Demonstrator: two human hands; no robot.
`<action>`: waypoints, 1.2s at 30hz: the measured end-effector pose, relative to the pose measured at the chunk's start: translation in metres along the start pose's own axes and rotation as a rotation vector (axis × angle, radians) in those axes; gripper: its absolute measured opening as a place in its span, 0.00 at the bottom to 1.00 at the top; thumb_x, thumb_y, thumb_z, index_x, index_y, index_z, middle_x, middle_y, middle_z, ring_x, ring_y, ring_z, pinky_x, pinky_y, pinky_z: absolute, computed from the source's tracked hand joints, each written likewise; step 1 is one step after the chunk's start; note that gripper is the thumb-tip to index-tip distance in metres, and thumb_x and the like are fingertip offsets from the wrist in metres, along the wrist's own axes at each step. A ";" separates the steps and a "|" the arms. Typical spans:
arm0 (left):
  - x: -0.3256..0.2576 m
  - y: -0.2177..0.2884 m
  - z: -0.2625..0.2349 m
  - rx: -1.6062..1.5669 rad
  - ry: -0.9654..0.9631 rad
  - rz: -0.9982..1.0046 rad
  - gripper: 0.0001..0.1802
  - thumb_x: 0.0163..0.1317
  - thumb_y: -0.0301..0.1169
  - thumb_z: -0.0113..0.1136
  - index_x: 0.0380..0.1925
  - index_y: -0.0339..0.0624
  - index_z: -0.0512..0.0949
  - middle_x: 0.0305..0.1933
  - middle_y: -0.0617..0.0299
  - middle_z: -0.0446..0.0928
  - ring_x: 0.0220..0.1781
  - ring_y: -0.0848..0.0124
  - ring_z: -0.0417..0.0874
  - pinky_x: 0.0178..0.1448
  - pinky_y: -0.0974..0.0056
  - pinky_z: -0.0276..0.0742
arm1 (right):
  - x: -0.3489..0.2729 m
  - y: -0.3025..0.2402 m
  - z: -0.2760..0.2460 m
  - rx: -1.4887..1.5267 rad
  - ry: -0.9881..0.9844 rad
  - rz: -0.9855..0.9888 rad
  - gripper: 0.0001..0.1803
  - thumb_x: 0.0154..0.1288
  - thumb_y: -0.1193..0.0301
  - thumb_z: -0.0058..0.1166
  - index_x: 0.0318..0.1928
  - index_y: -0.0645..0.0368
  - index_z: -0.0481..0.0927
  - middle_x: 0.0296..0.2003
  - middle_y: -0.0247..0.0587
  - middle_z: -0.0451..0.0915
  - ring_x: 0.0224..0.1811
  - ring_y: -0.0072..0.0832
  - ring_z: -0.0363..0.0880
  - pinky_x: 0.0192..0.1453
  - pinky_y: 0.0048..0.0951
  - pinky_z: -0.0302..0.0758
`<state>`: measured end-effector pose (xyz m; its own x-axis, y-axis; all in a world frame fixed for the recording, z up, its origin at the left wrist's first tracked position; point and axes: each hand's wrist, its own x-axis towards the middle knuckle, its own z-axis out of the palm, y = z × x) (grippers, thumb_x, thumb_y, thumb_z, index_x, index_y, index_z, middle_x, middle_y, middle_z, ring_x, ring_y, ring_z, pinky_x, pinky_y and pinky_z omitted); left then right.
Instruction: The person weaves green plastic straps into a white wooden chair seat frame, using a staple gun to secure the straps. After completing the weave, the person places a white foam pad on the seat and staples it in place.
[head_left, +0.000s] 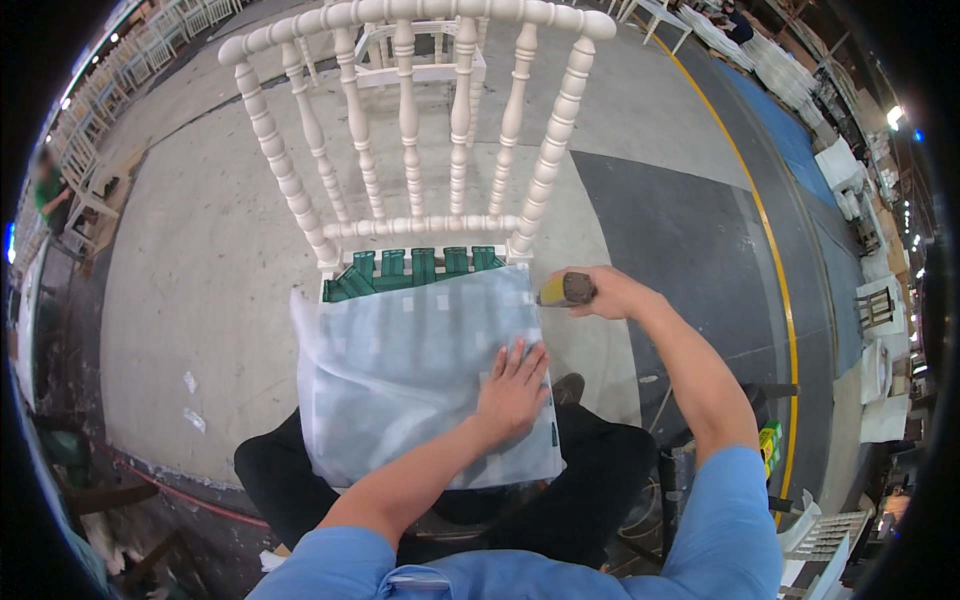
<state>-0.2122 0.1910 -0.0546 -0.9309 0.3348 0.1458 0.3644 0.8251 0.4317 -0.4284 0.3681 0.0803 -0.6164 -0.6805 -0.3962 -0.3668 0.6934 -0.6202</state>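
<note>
A white chair [408, 110] with turned spindles stands before me, its seat frame at my lap. Green webbing straps [423, 265] show along the back of the seat. A thin white fabric sheet [400, 400] covers the rest, and the webbing shows faintly through it. My left hand [512, 388] lies flat on the sheet near its right side, fingers spread. At the seat's back right corner, my right hand [615, 293] is wrapped round a yellow and dark staple gun [568, 289]. The tool's nose is at the sheet's edge; whether it touches is unclear.
Another white chair frame [420, 72] stands beyond the backrest. A person in green [48, 190] is at the far left, near rows of white chairs. A yellow line [765, 220] crosses the floor at right. Beside my right arm is a green and yellow box [769, 447].
</note>
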 end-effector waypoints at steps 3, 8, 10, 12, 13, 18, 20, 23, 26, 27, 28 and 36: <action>-0.027 0.022 0.003 -0.032 -0.012 0.027 0.37 0.75 0.47 0.58 0.78 0.40 0.68 0.85 0.53 0.61 0.88 0.46 0.54 0.89 0.40 0.46 | -0.026 0.001 0.006 0.035 -0.006 0.057 0.38 0.60 0.75 0.76 0.70 0.45 0.77 0.55 0.41 0.89 0.56 0.36 0.86 0.64 0.36 0.79; -0.037 0.039 0.010 -0.044 0.010 0.013 0.38 0.75 0.48 0.58 0.77 0.36 0.69 0.85 0.49 0.62 0.88 0.47 0.55 0.88 0.40 0.47 | -0.037 -0.002 0.017 -0.020 -0.085 0.006 0.38 0.61 0.75 0.75 0.71 0.43 0.76 0.55 0.41 0.89 0.56 0.37 0.87 0.64 0.37 0.80; -0.036 0.038 0.011 -0.021 -0.065 0.002 0.37 0.75 0.48 0.58 0.76 0.36 0.69 0.84 0.48 0.62 0.87 0.47 0.56 0.88 0.40 0.47 | -0.036 -0.006 0.021 -0.093 -0.104 0.034 0.38 0.61 0.75 0.75 0.72 0.42 0.76 0.54 0.41 0.89 0.56 0.39 0.87 0.64 0.38 0.80; -0.036 0.038 0.011 -0.029 0.036 0.032 0.37 0.75 0.48 0.58 0.76 0.36 0.70 0.84 0.49 0.62 0.87 0.47 0.57 0.88 0.40 0.47 | -0.034 -0.008 0.022 -0.080 -0.109 -0.009 0.38 0.61 0.74 0.75 0.72 0.41 0.76 0.53 0.42 0.89 0.56 0.42 0.87 0.62 0.39 0.80; -0.036 0.038 0.011 -0.019 -0.044 0.021 0.37 0.75 0.48 0.58 0.76 0.36 0.70 0.84 0.49 0.62 0.87 0.46 0.57 0.88 0.40 0.47 | -0.033 -0.009 0.023 -0.078 -0.117 0.005 0.38 0.61 0.74 0.75 0.72 0.41 0.76 0.53 0.42 0.90 0.56 0.43 0.87 0.62 0.40 0.80; -0.036 0.038 0.011 -0.015 0.042 0.042 0.37 0.75 0.48 0.59 0.75 0.35 0.70 0.84 0.48 0.63 0.86 0.46 0.58 0.88 0.40 0.49 | -0.023 -0.009 0.030 -0.140 -0.138 0.004 0.37 0.59 0.71 0.76 0.70 0.42 0.78 0.52 0.45 0.89 0.56 0.49 0.86 0.60 0.43 0.79; -0.035 0.038 0.010 -0.020 0.041 0.042 0.38 0.75 0.48 0.59 0.76 0.34 0.69 0.84 0.48 0.63 0.86 0.45 0.58 0.87 0.40 0.50 | -0.022 -0.009 0.032 -0.139 -0.145 -0.004 0.37 0.59 0.70 0.76 0.69 0.43 0.78 0.53 0.47 0.88 0.56 0.51 0.85 0.60 0.44 0.79; -0.041 0.040 0.008 -0.035 0.024 0.049 0.38 0.74 0.48 0.59 0.76 0.35 0.68 0.84 0.48 0.62 0.86 0.45 0.58 0.87 0.40 0.51 | -0.031 -0.009 0.032 -0.139 -0.102 -0.010 0.37 0.59 0.71 0.76 0.70 0.41 0.78 0.52 0.46 0.89 0.55 0.48 0.86 0.60 0.43 0.80; -0.060 0.048 0.008 -0.052 -0.025 0.063 0.40 0.73 0.49 0.60 0.77 0.36 0.67 0.85 0.49 0.61 0.87 0.46 0.58 0.88 0.41 0.50 | -0.052 -0.011 0.034 -0.128 -0.056 0.012 0.39 0.61 0.74 0.75 0.72 0.39 0.77 0.52 0.42 0.90 0.54 0.43 0.88 0.61 0.39 0.81; -0.070 0.053 0.008 -0.049 -0.042 0.074 0.40 0.73 0.50 0.60 0.77 0.36 0.67 0.85 0.49 0.61 0.87 0.47 0.57 0.88 0.41 0.50 | -0.061 -0.011 0.036 -0.111 -0.069 0.019 0.39 0.61 0.74 0.75 0.72 0.39 0.77 0.53 0.42 0.90 0.54 0.43 0.88 0.61 0.39 0.81; -0.078 0.058 0.009 -0.037 -0.144 0.072 0.41 0.73 0.50 0.61 0.77 0.36 0.67 0.85 0.49 0.61 0.87 0.47 0.57 0.88 0.41 0.49 | -0.069 -0.012 0.039 -0.094 -0.081 0.026 0.39 0.61 0.74 0.75 0.72 0.39 0.77 0.53 0.42 0.90 0.54 0.43 0.88 0.62 0.39 0.81; -0.083 0.067 0.025 0.007 -0.047 0.100 0.42 0.72 0.51 0.60 0.78 0.37 0.67 0.86 0.49 0.59 0.88 0.50 0.55 0.89 0.44 0.47 | -0.088 -0.019 0.058 -0.100 -0.142 0.012 0.39 0.61 0.74 0.75 0.71 0.37 0.77 0.53 0.43 0.90 0.55 0.44 0.88 0.62 0.41 0.81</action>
<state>-0.1096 0.2296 -0.0600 -0.8879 0.4362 0.1459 0.4555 0.7897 0.4111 -0.3265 0.4009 0.0873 -0.5189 -0.6936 -0.4996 -0.4320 0.7171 -0.5469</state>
